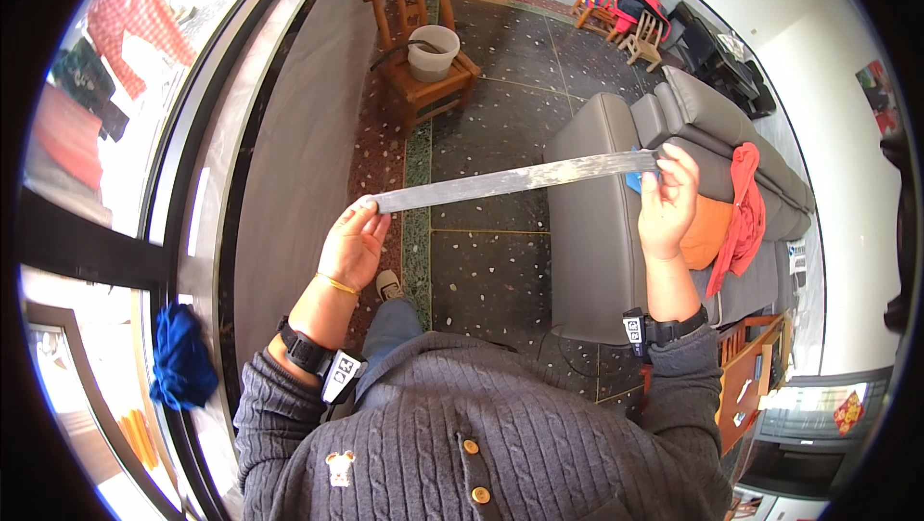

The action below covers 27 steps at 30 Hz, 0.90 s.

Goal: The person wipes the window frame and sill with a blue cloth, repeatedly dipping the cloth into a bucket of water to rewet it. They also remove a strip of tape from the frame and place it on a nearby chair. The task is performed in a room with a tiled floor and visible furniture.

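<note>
Stretched out in front of me is a long, flat grey strip (pixel 481 184) with pale, patchy streaks toward its right half. I cannot make out what it is made of. Its left end is pinched between the thumb and fingers of my left hand (pixel 354 244). The other end, slightly higher, is gripped by my right hand (pixel 669 202). A small blue thing (pixel 633 181) shows just beside the strip near my right fingers. Both arms are raised, and the strip hangs in the air above the floor.
A wooden chair (pixel 428 93) ahead holds a white bucket (pixel 433 59) with a dark object across it. To the right stands a grey sofa (pixel 589 232) with an orange cushion (pixel 707 230) and red cloth (pixel 743 213). A blue cloth (pixel 183 357) hangs by the window frame at left.
</note>
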### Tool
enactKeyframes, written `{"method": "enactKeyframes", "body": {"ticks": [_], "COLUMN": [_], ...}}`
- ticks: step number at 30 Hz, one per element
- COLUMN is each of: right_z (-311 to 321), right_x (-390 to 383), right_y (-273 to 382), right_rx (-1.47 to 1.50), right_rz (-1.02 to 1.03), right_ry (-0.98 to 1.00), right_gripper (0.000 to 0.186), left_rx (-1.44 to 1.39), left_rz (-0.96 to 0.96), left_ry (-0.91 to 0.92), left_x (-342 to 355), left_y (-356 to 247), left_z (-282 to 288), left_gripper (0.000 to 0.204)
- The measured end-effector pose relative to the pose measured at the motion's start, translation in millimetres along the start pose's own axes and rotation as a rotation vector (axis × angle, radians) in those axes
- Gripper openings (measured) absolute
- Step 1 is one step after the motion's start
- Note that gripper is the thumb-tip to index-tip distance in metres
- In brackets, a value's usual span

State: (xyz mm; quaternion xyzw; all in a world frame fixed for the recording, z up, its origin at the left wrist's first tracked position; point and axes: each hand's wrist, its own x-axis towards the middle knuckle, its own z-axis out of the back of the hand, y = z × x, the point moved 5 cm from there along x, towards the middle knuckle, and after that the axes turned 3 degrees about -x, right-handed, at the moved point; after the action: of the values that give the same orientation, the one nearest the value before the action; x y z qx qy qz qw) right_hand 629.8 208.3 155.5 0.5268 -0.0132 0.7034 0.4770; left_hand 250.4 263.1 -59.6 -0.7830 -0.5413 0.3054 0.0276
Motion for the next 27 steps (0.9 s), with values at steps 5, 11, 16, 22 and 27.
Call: {"method": "enactKeyframes", "body": {"ticks": [5,11,16,22,27], "right_z": [-33,-85,-133,-204,-273], "right_x": [14,60,92,145,195], "right_y": [-21,-50,-69,-166,-267], "right_rx": [-0.070,-0.124,-0.318,-0.294,-0.309], "right_rz": [-0.040,-0.072,0.003,-0.374,-0.456], "right_ry": [0.041,0.071,0.095,0.183,0.283], "right_gripper": [0.028,0.029,0.021,0.015,0.013], "left_rx": [-0.107,-0.186,-0.126,0.132,0.109], "left_rz": [0.014,0.079,0.165,0.211,0.151], "left_ry": [-0.028,-0.105,-0.297,-0.582,-0.662], "left_x": [61,122,180,226,265], "left_y": [-29,-58,-64,-48,-64], "left_z": [1,6,24,50,67], "left_gripper": [0.012,0.008,0.013,0.017,0.023]}}
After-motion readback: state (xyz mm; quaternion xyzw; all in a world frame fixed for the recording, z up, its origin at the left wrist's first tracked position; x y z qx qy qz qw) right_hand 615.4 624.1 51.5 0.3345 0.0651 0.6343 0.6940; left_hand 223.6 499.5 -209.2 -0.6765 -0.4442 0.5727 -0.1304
